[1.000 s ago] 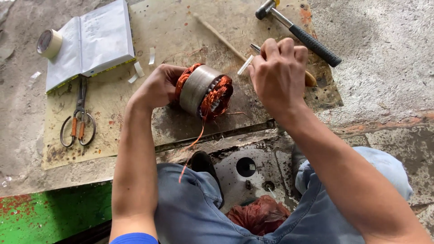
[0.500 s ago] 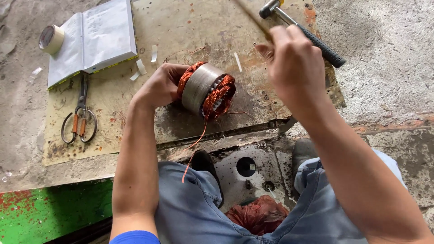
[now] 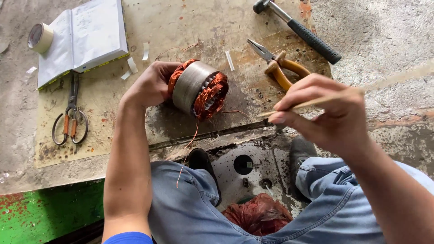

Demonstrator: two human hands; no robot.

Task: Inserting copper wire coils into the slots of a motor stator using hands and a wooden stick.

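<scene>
My left hand point(image 3: 151, 85) grips a motor stator point(image 3: 195, 88), a grey steel ring with copper windings bulging from both ends, tilted on the worn board point(image 3: 181, 27). Loose copper wire ends hang from it toward my lap. My right hand point(image 3: 327, 113) is lifted nearer to me, right of the stator, pinching a thin wooden stick point(image 3: 312, 102) between thumb and fingers. The stick's tip points left toward the stator but stays apart from it.
Yellow-handled pliers point(image 3: 280, 65) and a black-gripped hammer point(image 3: 300, 31) lie at the back right. An open notebook point(image 3: 83, 38), a tape roll point(image 3: 40, 37) and scissors point(image 3: 70, 119) sit at the left. Small paper strips point(image 3: 229, 60) are scattered. A metal motor housing point(image 3: 244, 167) lies between my knees.
My right hand has come down and toward me from near the hammer, now holding the thin stick level. The view has shifted slightly. My left hand keeps its hold on the stator.
</scene>
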